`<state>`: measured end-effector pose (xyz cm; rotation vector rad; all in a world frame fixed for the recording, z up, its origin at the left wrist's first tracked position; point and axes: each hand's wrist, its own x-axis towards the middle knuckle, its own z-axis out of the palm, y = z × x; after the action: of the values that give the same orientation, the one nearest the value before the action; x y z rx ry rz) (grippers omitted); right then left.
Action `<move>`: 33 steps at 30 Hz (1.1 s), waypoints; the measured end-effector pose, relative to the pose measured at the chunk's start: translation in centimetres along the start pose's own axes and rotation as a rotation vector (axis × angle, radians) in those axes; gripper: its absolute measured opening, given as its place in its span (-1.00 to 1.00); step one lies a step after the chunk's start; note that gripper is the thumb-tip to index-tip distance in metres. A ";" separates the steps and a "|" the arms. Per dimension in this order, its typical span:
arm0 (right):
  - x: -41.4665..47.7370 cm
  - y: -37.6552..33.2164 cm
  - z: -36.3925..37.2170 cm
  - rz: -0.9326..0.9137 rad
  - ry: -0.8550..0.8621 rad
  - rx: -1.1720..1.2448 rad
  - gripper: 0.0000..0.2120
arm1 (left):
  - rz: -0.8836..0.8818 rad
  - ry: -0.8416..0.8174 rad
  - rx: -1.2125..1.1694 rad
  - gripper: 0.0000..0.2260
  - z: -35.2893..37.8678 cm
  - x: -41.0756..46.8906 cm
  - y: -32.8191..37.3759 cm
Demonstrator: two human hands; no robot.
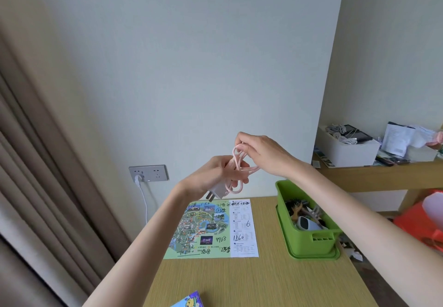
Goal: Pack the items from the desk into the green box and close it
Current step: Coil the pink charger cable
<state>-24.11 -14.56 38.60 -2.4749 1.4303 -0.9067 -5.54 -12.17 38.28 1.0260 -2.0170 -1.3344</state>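
Above the desk my left hand (215, 174) grips a white charger plug (217, 191) together with loops of its pink cable (242, 170). My right hand (261, 150) pinches the top of the cable loops just above and to the right of the left hand. The green box (309, 242) stands open on the right side of the desk, below my right forearm. It holds a hairbrush (296, 207), a white and black gadget and other small things. A map sheet (215, 227) with handwritten numbers lies flat in the middle of the desk.
A colourful booklet corner (191, 300) shows at the desk's near edge. A wall socket (148, 173) with a white plug and cord sits at the left. A shelf at the right carries a white bin (347, 148) and papers. Curtains hang at the left. An orange bag (422, 222) lies right of the desk.
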 end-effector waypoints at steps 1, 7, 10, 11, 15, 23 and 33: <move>0.2 0.1 -0.4 0.026 -0.037 0.069 -0.85 | 0.008 0.005 0.028 -0.84 0.0 0.0 -0.1; 0.9 0.7 -3.1 0.137 -0.255 0.459 -0.88 | 0.110 -0.121 0.137 -0.93 0.1 -0.4 0.5; 0.0 1.8 -2.9 0.229 -0.319 0.545 -0.86 | 0.192 -0.127 0.043 -0.94 -0.2 -0.4 1.0; -0.4 2.1 -2.6 0.244 -0.309 0.567 -0.82 | 0.204 -0.089 0.022 -0.95 -0.3 -0.3 1.1; -1.9 2.3 -1.3 0.306 -0.280 0.742 -0.79 | 0.166 0.153 -0.043 -0.79 -0.8 0.6 0.4; -3.0 1.8 0.4 0.325 -0.050 0.847 -0.84 | 0.107 0.437 -0.180 -0.82 -0.7 1.7 -1.5; -3.6 0.4 0.0 0.212 0.145 1.083 -0.78 | 0.093 0.429 -0.116 -0.81 -1.0 1.2 -1.8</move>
<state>-25.68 -11.75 36.86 -1.4472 0.8211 -1.3414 -4.94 -14.14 37.04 1.0477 -1.6282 -1.0613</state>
